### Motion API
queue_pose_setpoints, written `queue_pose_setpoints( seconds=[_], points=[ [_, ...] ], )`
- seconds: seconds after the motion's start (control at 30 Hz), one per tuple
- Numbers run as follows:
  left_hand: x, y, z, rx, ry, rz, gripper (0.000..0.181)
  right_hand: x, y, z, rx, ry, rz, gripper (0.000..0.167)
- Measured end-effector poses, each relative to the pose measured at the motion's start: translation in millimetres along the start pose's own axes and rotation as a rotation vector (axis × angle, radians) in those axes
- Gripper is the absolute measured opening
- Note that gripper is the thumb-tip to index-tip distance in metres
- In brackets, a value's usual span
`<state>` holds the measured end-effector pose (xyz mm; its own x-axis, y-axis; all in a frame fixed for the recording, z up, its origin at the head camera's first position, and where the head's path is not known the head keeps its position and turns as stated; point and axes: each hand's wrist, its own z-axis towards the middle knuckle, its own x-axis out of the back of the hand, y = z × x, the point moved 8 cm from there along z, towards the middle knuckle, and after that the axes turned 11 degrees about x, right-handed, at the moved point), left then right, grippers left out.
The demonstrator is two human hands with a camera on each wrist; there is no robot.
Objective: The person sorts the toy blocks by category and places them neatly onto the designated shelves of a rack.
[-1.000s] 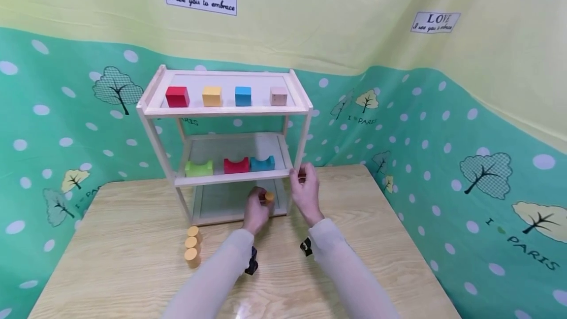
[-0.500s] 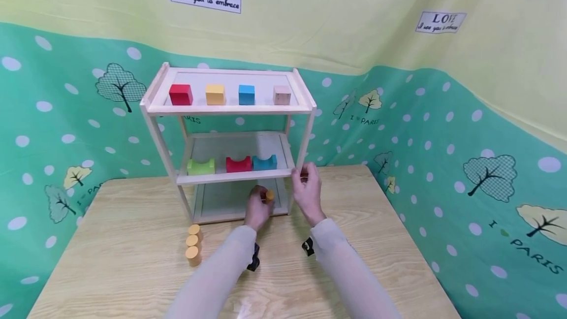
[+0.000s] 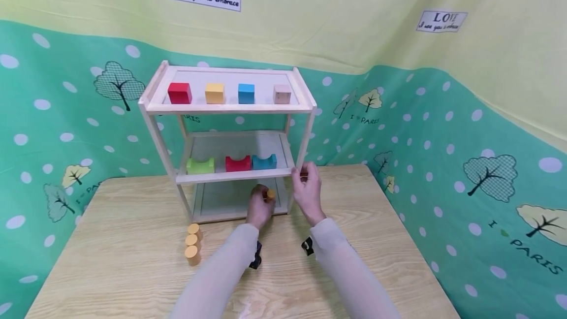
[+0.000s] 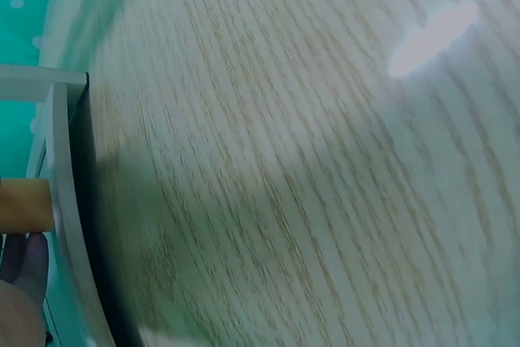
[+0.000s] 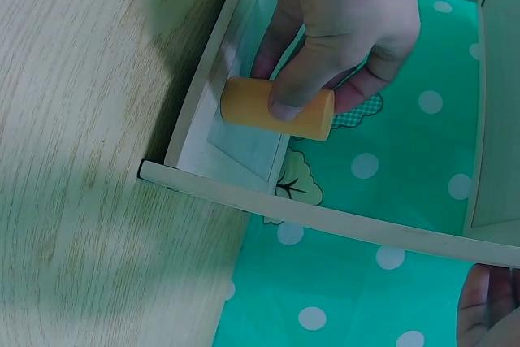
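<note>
My left hand (image 3: 260, 206) pinches a yellow-orange wooden cylinder block (image 5: 244, 105) between thumb and fingers. The cylinder stands upright at the right front of the bottom board (image 3: 221, 204) of a white wooden shelf rack; whether its base touches is hard to tell. Curled at the rack's right front post (image 3: 304, 142), my right hand (image 3: 307, 192) grips the frame by the middle board. The left wrist view shows only the lower end of the cylinder (image 4: 26, 206) and some fingertips.
Several cylinder blocks (image 3: 192, 241) stand in a row on the wooden table, left front of the rack. Green, red (image 3: 238, 164) and blue arched blocks sit on the middle board. Several cubes (image 3: 214, 93) line the top board. A patterned cloth (image 3: 345, 146) hangs behind and at right.
The head view has shifted slightly. My left hand, with the cylinder block, has edged a little to the right; my right hand keeps its grip on the frame.
</note>
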<state>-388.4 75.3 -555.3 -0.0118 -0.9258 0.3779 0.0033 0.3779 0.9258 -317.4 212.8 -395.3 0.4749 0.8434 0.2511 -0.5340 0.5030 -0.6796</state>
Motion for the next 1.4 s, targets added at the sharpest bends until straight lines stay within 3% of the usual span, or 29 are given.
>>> queue_pose_setpoints(
  seconds=[0.33, 0.87, 1.1, 1.4],
  points=[
    [-4.2, 1.7, 2.4, 0.005, -0.005, 0.040, 0.033, -0.3, 2.0, -0.7, -0.004, 0.002, -0.006, 0.007],
    [-5.5, 2.5, -0.4, 0.022, -0.019, 0.030, 0.032, -1.6, 0.5, -1.3, -0.004, 0.002, -0.017, 0.007],
    [1.5, -2.5, -1.3, 0.012, 0.008, 0.040, 0.035, -11.4, 34.6, -4.0, -0.022, 0.000, -0.013, 0.009],
    [10.0, -3.9, -7.5, 0.018, -0.034, 0.012, 0.041, -9.6, 42.9, -5.3, -0.021, 0.000, 0.015, 0.012]
  ],
)
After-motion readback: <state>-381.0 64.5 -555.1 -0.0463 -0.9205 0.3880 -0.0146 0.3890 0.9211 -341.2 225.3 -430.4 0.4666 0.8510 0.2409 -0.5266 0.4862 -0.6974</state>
